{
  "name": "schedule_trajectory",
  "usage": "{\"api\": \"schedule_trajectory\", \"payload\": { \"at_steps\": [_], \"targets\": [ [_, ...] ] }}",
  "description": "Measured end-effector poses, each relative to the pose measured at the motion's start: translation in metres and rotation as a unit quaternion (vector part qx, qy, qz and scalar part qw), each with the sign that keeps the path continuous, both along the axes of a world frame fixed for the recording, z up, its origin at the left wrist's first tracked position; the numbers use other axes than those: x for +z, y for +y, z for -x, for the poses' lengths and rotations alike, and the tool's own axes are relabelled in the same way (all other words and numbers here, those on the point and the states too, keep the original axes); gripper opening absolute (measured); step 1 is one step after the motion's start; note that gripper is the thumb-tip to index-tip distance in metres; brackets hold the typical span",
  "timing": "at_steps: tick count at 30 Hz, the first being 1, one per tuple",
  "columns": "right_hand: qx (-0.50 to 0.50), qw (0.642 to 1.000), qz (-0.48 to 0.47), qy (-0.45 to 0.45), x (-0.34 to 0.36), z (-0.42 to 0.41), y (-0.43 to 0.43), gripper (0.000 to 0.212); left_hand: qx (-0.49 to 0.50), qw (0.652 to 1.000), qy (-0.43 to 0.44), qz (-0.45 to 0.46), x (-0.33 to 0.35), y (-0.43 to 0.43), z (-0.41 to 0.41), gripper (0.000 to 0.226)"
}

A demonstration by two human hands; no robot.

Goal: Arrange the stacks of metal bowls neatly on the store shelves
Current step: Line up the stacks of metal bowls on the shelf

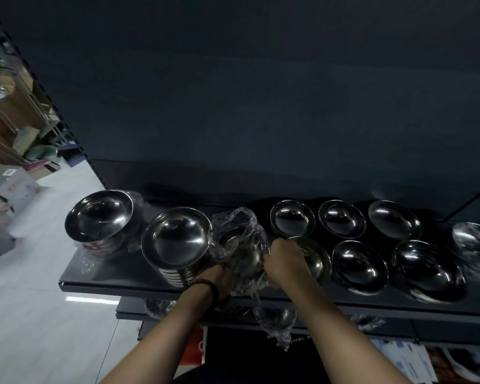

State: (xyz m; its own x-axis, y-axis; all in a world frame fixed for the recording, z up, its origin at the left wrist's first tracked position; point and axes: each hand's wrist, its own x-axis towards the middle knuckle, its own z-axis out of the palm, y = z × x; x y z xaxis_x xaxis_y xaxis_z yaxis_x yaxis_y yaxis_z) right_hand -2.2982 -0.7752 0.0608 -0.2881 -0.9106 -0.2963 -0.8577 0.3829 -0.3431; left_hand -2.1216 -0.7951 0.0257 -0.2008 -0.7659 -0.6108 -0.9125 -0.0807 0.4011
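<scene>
At the shelf's (108, 284) front edge, the left hand (219, 275) and right hand (284, 259) both clench the plastic-wrapped bowl stack (241, 242).

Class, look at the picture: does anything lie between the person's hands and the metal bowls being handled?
Yes. Clear plastic wrap covers that bowl stack; the left hand and right hand grip the wrap, not bare metal.
</scene>
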Motion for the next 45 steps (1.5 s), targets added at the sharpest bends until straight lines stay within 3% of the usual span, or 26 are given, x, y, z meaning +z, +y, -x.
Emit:
{"api": "schedule_trajectory", "payload": {
  "at_steps": [3, 4, 7, 10, 13, 15, 20, 24, 29, 35, 45],
  "targets": [
    [-0.046, 0.998, 0.027, -0.044, -0.001, 0.015, -0.002, 0.038, -0.149, 0.982, -0.069, 0.090, 0.017, 0.012, -0.002, 0.043],
    [-0.058, 0.996, 0.041, -0.050, 0.001, 0.023, -0.003, 0.041, -0.152, 0.978, -0.066, 0.126, 0.023, 0.020, -0.003, 0.044],
    [-0.105, 0.989, 0.095, -0.044, 0.010, 0.054, -0.010, 0.028, -0.065, 0.958, 0.030, 0.277, 0.026, 0.038, 0.001, 0.044],
    [-0.147, 0.984, 0.095, -0.039, 0.011, 0.084, -0.026, 0.026, -0.096, 0.909, 0.148, 0.377, 0.028, 0.047, 0.014, 0.025],
    [-0.143, 0.990, 0.021, -0.009, 0.006, 0.101, -0.044, 0.039, -0.103, 0.928, 0.097, 0.345, 0.013, 0.043, 0.017, 0.065],
    [-0.145, 0.989, -0.004, -0.012, 0.004, 0.105, -0.052, 0.038, -0.061, 0.953, 0.076, 0.288, 0.006, 0.038, 0.016, 0.077],
    [-0.124, 0.991, -0.057, 0.007, -0.007, 0.107, -0.060, 0.045, -0.074, 0.932, 0.122, 0.335, -0.004, 0.032, 0.009, 0.057],
    [-0.119, 0.991, -0.053, 0.028, -0.010, 0.110, -0.067, 0.044, 0.021, 0.903, 0.212, 0.373, -0.002, 0.045, -0.003, 0.031],
    [-0.137, 0.989, -0.060, 0.019, -0.014, 0.115, -0.072, 0.051, 0.074, 0.886, 0.240, 0.390, -0.002, 0.057, -0.012, 0.022],
    [-0.177, 0.984, -0.021, 0.005, -0.014, 0.115, -0.073, 0.056, 0.080, 0.902, 0.238, 0.352, -0.006, 0.064, -0.017, 0.065],
    [-0.177, 0.976, 0.127, 0.020, 0.039, 0.096, -0.074, 0.042, 0.100, 0.917, 0.220, 0.319, -0.008, 0.064, -0.020, 0.079]
  ]
}}
